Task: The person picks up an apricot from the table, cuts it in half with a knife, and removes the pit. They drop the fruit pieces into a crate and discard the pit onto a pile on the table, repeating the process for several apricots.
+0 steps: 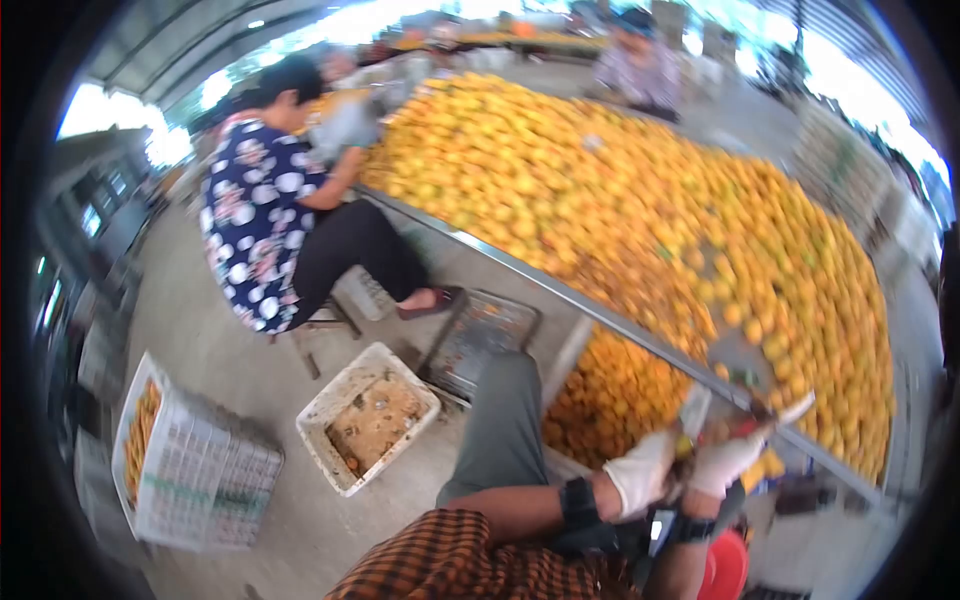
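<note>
Motion blur smears both gloved hands, left hand (pixel 640 472) and right hand (pixel 725 460), hiding whatever small fruit (pixel 684 447) they grip.

Daylight is flooding in from the open sides at the top, blowing out the sky behind the grey metal roof (pixel 180 45). The fisheye lens is bending the edges into a dark ring. The white-gloved hands (pixel 685 462) are smearing with motion blur; distant figures are reading soft.
</note>
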